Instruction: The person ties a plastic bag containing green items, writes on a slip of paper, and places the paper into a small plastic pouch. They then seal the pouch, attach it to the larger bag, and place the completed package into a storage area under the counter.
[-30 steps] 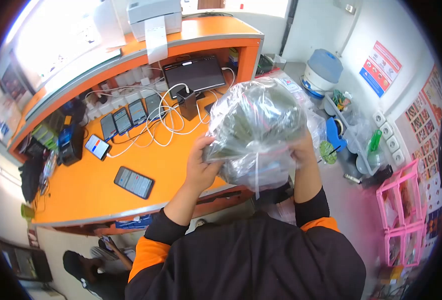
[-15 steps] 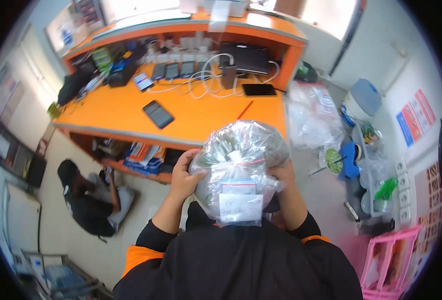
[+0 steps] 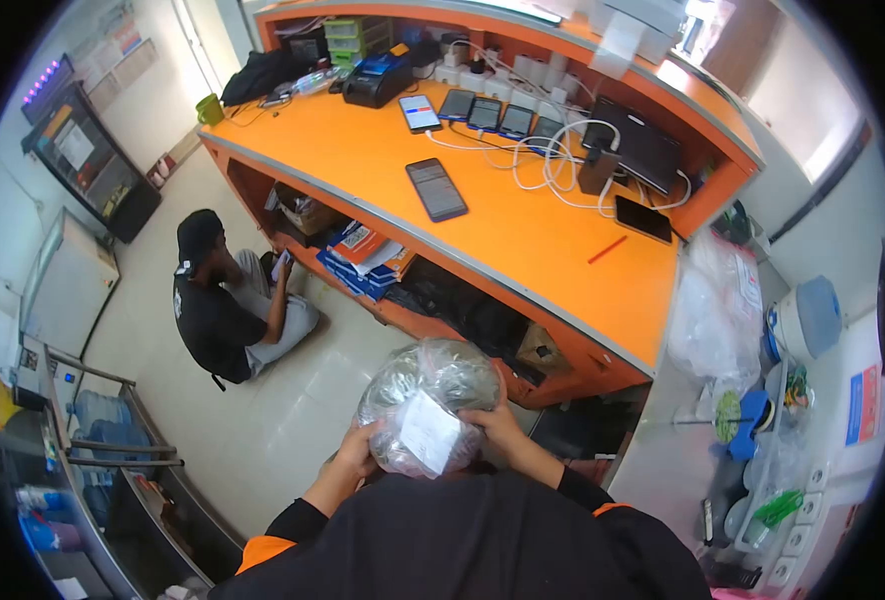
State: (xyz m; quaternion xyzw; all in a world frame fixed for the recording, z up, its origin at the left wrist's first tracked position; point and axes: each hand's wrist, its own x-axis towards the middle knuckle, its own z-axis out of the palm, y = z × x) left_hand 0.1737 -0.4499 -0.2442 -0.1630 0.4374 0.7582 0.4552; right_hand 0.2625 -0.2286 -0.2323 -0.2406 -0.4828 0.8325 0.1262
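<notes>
Between my two hands is a bulging clear plastic bag (image 3: 438, 362), held close to my body. Its contents look greyish-green and shiny, but I cannot make out what they are. A white paper label (image 3: 430, 432) with faint writing lies on the near side of the bag. My left hand (image 3: 357, 448) grips the lower left side, partly hidden by the bag. On the other side, my right hand (image 3: 501, 428) has its fingers pressed onto the plastic beside the label.
An orange counter (image 3: 533, 225) ahead carries a phone (image 3: 437, 190), charging phones, cables and a black laptop (image 3: 635, 145). A person (image 3: 225, 300) sits on the floor to the left, holding something. Racks (image 3: 128, 450) stand at lower left; plastic bags (image 3: 713, 310) lie at right.
My view has turned left, showing more floor and the seated person. The bag has come lower and away from the counter edge, still between both hands.
</notes>
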